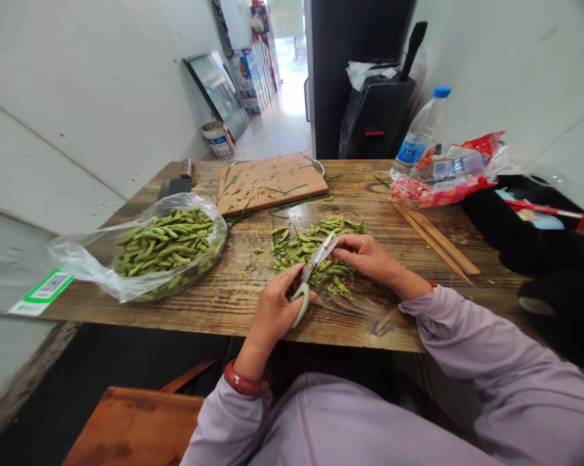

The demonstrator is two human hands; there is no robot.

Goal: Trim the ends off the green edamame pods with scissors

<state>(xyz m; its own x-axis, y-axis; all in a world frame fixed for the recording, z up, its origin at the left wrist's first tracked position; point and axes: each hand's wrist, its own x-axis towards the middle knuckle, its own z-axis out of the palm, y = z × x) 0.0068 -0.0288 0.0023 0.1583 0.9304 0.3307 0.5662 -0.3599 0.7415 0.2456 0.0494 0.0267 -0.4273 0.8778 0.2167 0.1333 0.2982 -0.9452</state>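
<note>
My left hand is closed around the pale green handles of a pair of scissors. Their blades point up and to the right, slightly parted, over a loose pile of green soybean pods on the table. At the blade tips, my right hand is closed in a pinch; its fingers hide what lies between them. More pods fill a clear plastic bag to the left of my hands. Small green trimmings lie scattered around the loose pile.
A wooden cutting board with green scraps lies at the back of the wooden table. To the right are wooden chopsticks, a red and clear plastic package and a water bottle. A wooden stool stands below left.
</note>
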